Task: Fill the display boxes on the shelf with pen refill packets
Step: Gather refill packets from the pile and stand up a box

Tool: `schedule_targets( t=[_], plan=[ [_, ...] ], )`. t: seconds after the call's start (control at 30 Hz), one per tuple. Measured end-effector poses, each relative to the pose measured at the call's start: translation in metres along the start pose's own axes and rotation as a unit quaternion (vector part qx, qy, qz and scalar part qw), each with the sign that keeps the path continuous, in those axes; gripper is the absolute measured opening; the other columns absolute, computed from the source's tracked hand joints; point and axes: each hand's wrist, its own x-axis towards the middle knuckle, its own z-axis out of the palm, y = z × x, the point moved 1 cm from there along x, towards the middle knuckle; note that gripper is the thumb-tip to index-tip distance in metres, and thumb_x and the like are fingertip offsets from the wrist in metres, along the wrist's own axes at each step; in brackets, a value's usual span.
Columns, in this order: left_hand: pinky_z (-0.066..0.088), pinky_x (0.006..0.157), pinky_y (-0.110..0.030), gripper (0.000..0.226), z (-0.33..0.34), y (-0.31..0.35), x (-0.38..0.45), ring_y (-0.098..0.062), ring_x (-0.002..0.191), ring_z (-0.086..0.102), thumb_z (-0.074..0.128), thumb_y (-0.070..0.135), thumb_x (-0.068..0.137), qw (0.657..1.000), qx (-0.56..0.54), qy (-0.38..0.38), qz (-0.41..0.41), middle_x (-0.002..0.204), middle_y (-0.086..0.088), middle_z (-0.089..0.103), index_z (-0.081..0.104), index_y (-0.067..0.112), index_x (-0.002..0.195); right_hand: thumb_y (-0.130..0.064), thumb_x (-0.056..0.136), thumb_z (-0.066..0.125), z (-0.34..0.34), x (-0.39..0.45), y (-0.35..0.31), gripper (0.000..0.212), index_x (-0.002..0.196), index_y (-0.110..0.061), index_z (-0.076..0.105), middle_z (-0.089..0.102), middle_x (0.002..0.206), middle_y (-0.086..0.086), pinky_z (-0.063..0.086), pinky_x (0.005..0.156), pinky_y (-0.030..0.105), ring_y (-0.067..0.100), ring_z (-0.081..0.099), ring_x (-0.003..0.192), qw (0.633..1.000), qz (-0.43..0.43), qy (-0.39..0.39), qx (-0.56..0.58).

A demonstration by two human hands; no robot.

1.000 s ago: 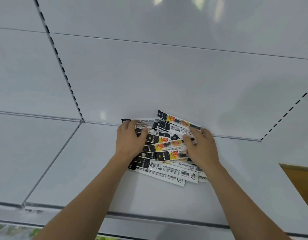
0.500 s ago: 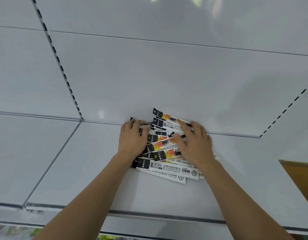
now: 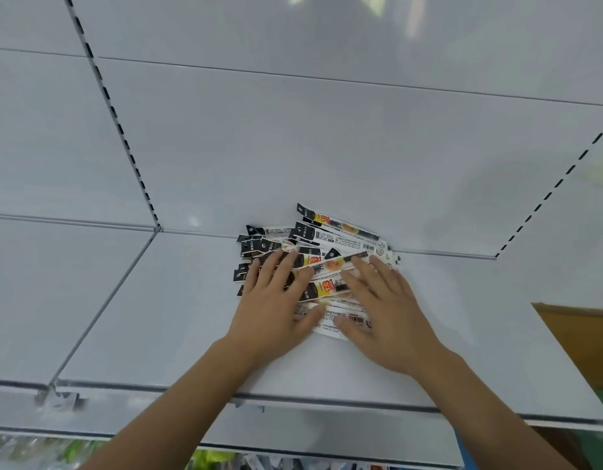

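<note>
A loose pile of pen refill packets [image 3: 330, 239], long white strips with black ends and yellow-red labels, lies on the white shelf [image 3: 157, 317] against the back panel. My left hand [image 3: 276, 300] lies flat on the left part of the pile with fingers spread and straight. My right hand [image 3: 381, 307] lies flat on the right part, fingers straight, thumb on a white packet at the pile's near edge. The two hands nearly meet over the middle. No display box is in view.
The white back panel [image 3: 327, 147] rises right behind the pile. Slotted uprights [image 3: 124, 137] run up the left and the right [image 3: 547, 198]. The shelf's front edge [image 3: 327, 401] runs below my forearms. A brown surface [image 3: 585, 337] shows at the right.
Both hands have slid toward me and flattened on the pile, drawing closer together. The packets are bunched tighter, and the pile has moved slightly right along the back panel.
</note>
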Motion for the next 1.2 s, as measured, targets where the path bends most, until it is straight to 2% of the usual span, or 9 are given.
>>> schedule_targets(
  t=[0.07, 0.27, 0.53, 0.7, 0.8, 0.87, 0.97, 1.1, 1.2],
  plan=[
    [0.015, 0.128, -0.059, 0.071, 0.005, -0.002, -0.002, -0.028, 0.163, 0.009, 0.026, 0.072, 0.102, 0.999, 0.010, -0.032, -0.004, 0.173, -0.002, 0.027, 0.034, 0.036, 0.162, -0.081, 0.097, 0.022, 0.009, -0.007, -0.002, 0.080, 0.165, -0.038, 0.020, 0.005, 0.175, -0.009, 0.007, 0.130, 0.053, 0.020, -0.006, 0.162, 1.000, -0.004, -0.022, -0.019],
    [0.019, 0.128, -0.056, 0.068, 0.003, -0.009, -0.003, -0.027, 0.162, 0.013, 0.031, 0.070, 0.102, 1.000, -0.014, -0.012, -0.015, 0.170, -0.004, 0.031, 0.044, 0.033, 0.158, -0.062, 0.100, 0.047, 0.012, -0.006, -0.001, 0.053, 0.141, -0.032, 0.061, 0.054, 0.142, -0.008, 0.039, 0.116, 0.048, 0.022, 0.046, 0.138, 0.997, -0.017, 0.070, 0.030],
    [0.031, 0.123, -0.055, 0.068, -0.005, -0.006, -0.016, -0.031, 0.153, 0.034, 0.050, 0.066, 0.097, 0.993, -0.069, 0.080, -0.044, 0.158, -0.006, 0.047, 0.054, 0.022, 0.148, -0.020, 0.096, 0.074, 0.003, 0.001, -0.009, 0.017, 0.113, -0.022, 0.076, 0.069, 0.111, -0.009, 0.057, 0.087, 0.041, 0.017, 0.063, 0.102, 0.980, -0.011, 0.174, 0.093],
    [0.051, 0.094, -0.040, 0.047, -0.024, 0.014, -0.018, -0.025, 0.114, 0.055, 0.066, 0.046, 0.092, 0.973, -0.109, 0.184, -0.085, 0.122, -0.003, 0.062, 0.061, 0.014, 0.126, -0.015, 0.091, 0.079, -0.007, 0.006, -0.016, 0.017, 0.105, -0.024, 0.077, 0.070, 0.103, -0.013, 0.056, 0.088, 0.036, 0.013, 0.062, 0.103, 0.966, 0.041, 0.185, 0.177],
    [0.048, 0.077, -0.030, 0.039, -0.035, 0.031, -0.021, -0.015, 0.091, 0.054, 0.066, 0.056, 0.092, 0.966, -0.175, 0.139, -0.132, 0.099, 0.008, 0.059, 0.059, 0.020, 0.106, -0.016, 0.091, 0.080, -0.017, 0.007, -0.022, 0.018, 0.106, -0.026, 0.080, 0.070, 0.105, -0.013, 0.054, 0.092, 0.034, 0.012, 0.060, 0.106, 0.952, 0.045, 0.237, 0.189],
    [0.052, 0.076, -0.031, 0.047, -0.044, 0.042, -0.017, -0.007, 0.086, 0.061, 0.053, 0.071, 0.094, 0.943, -0.278, 0.059, -0.176, 0.092, 0.014, 0.065, 0.062, 0.025, 0.101, -0.014, 0.093, 0.079, -0.025, 0.006, -0.028, 0.024, 0.112, -0.030, 0.081, 0.069, 0.105, -0.012, 0.052, 0.091, 0.029, 0.013, 0.061, 0.106, 0.938, 0.046, 0.269, 0.213],
    [0.058, 0.082, -0.033, 0.067, -0.042, 0.050, -0.004, -0.003, 0.088, 0.072, 0.039, 0.082, 0.094, 0.868, -0.442, 0.010, -0.225, 0.091, 0.010, 0.077, 0.073, 0.024, 0.102, -0.009, 0.099, 0.070, -0.024, 0.006, -0.043, 0.031, 0.124, -0.026, 0.077, 0.069, 0.114, -0.010, 0.050, 0.093, 0.027, 0.017, 0.062, 0.109, 0.941, -0.034, 0.253, 0.221],
    [0.061, 0.087, -0.060, 0.064, -0.031, 0.031, 0.005, -0.039, 0.092, 0.074, 0.054, 0.063, 0.086, 0.742, -0.569, 0.073, -0.348, 0.096, -0.021, 0.074, 0.064, 0.000, 0.093, -0.013, 0.103, 0.059, -0.012, 0.003, -0.034, 0.035, 0.137, -0.015, 0.068, 0.066, 0.133, -0.004, 0.048, 0.106, 0.036, 0.022, 0.058, 0.123, 0.965, -0.033, 0.210, 0.155],
    [0.063, 0.083, -0.058, 0.047, -0.040, 0.014, -0.003, -0.041, 0.095, 0.074, 0.058, 0.046, 0.084, 0.728, -0.564, 0.066, -0.385, 0.099, -0.021, 0.074, 0.064, 0.002, 0.100, -0.020, 0.098, 0.067, -0.005, 0.003, -0.020, 0.037, 0.135, -0.016, 0.068, 0.064, 0.134, -0.002, 0.051, 0.104, 0.048, 0.027, 0.053, 0.126, 0.989, 0.012, 0.141, 0.042]
  ],
)
